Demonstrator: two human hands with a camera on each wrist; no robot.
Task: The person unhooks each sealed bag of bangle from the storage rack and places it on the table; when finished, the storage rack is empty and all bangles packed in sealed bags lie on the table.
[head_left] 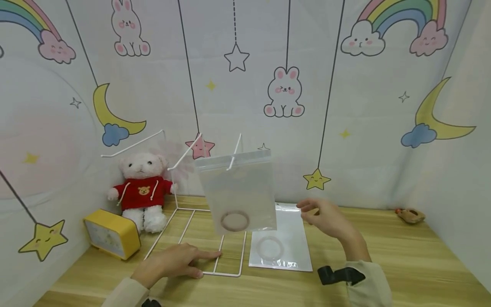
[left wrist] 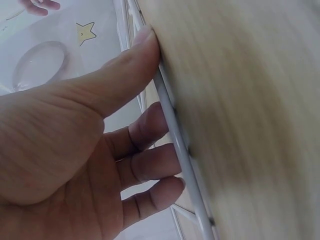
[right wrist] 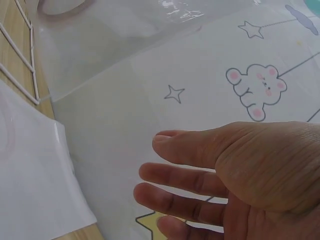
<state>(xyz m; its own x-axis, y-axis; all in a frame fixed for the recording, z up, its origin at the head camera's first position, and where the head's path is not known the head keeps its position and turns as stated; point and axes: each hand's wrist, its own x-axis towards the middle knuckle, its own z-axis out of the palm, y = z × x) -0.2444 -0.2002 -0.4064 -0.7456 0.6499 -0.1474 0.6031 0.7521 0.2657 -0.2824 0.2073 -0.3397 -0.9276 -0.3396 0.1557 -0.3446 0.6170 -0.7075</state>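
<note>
A frosted zip bag (head_left: 241,187) hangs from a prong of the white wire rack (head_left: 242,256), with a brownish ring (head_left: 222,221) at its bottom. My left hand (head_left: 174,261) rests low on the rack's base, index finger stretched over a wire. In the left wrist view, the thumb and fingertips touch the white wire (left wrist: 172,125) beside the tabletop. To the right of the hanging bag, my right hand (head_left: 326,217) is raised with loose fingers and holds nothing. Below it lies a flat white-backed bag (head_left: 295,245) containing a pale ring (head_left: 259,249).
On the left, a yellow clock (head_left: 126,234) stands before a plush bear (head_left: 143,192) in a red hoodie. A small brown toy (head_left: 411,216) sits at the wooden table's (head_left: 414,260) far right. Behind everything hangs a patterned cloth (head_left: 245,102).
</note>
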